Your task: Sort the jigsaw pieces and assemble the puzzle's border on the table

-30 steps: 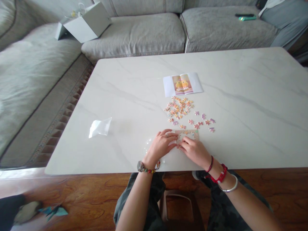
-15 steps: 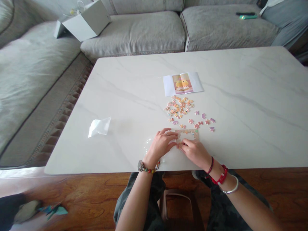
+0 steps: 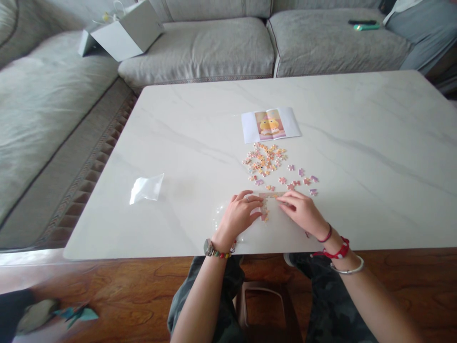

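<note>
Your part-built jigsaw border (image 3: 272,195) lay low and centre on the marble table (image 3: 360,157). Your half-curled left hand (image 3: 237,215) pressed its left side; your right hand (image 3: 303,213) reached its top edge, fingers nearly flat (any held piece was hidden). Loose pieces (image 3: 264,161) lay just above.

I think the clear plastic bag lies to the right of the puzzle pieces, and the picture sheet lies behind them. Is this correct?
No: the head view shows the clear plastic bag to the left of the puzzle pieces, not the right. The picture sheet does lie behind them.
</note>
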The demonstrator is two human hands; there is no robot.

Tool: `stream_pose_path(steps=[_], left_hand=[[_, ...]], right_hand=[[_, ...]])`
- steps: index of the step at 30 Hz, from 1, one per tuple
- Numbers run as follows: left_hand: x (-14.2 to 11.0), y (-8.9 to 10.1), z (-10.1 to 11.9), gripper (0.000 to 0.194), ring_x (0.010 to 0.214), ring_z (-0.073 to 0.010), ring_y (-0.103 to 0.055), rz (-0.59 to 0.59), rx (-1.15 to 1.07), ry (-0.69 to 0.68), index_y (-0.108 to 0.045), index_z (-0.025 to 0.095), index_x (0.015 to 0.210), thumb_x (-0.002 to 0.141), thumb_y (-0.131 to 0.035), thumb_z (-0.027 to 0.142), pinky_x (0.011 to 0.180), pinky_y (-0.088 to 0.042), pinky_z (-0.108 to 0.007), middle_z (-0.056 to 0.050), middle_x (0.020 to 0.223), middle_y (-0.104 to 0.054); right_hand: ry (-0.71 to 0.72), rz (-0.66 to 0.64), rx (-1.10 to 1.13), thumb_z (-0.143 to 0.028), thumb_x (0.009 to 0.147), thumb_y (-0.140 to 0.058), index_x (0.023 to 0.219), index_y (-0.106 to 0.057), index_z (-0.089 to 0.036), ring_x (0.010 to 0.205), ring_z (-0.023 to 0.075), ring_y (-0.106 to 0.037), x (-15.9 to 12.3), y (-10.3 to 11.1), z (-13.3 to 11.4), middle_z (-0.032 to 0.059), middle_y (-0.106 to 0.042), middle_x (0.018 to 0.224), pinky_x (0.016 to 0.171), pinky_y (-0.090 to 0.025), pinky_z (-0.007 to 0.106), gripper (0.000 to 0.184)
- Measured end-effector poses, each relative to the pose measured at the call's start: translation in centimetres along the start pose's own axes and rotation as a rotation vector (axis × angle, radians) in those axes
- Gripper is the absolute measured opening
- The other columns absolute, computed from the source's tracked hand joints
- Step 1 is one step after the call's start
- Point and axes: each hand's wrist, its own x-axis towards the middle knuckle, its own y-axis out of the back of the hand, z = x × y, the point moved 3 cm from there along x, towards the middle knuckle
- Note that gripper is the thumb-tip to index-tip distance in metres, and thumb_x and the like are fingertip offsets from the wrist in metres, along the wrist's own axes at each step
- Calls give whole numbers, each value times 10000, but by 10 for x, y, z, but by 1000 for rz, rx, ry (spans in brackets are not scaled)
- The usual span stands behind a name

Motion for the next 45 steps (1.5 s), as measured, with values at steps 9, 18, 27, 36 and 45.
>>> stream_pose_path(steps=[9, 18, 27, 36, 45], left_hand=[[5, 0, -7, 267, 1091, -199, -448, 32, -76, -70, -562, 243, 1057, 791, -531, 248, 889, -392, -381, -28, 1129, -579], [10, -1, -2, 265, 1136, -205, -421, -48, -5, -96, -568, 283, 1062, 803, -517, 299, 865, -395, -366, -16, 1165, -561], [14, 0, -8, 271, 1144, -211, -411, -32, 27, -35, -564, 288, 1065, 799, -522, 314, 866, -391, -384, -8, 1179, -553], [14, 1, -11, 370, 1153, -208, -408, 11, -13, -22, -509, 281, 1143, 777, -555, 300, 914, -373, -401, -27, 1189, -546], [15, 1, -14, 388, 1153, -223, -406, -17, 9, 3, -515, 283, 1136, 755, -582, 311, 902, -372, -416, -29, 1179, -554]], right_hand=[[-201, 202, -240, -252, 751, -534, 931, -622, -173, 640, 149, -543, -4, 55, 74, 66, -580, 880, 672, -470, 305, 216], [-205, 77, -183, -236, 749, -531, 895, -598, -178, 691, 157, -573, -10, 51, 89, 63, -578, 886, 718, -475, 317, 171], [-302, 136, -111, -176, 707, -538, 806, -571, -181, 653, 150, -565, -12, 54, 95, 17, -588, 698, 663, -469, 292, 104], [-259, 73, -134, -236, 681, -581, 881, -571, -181, 658, 140, -547, -13, 60, 88, 50, -554, 855, 673, -468, 297, 208], [-310, 102, -125, -199, 695, -521, 803, -582, -180, 612, 136, -543, -13, 65, 92, 25, -576, 720, 618, -463, 280, 126]])
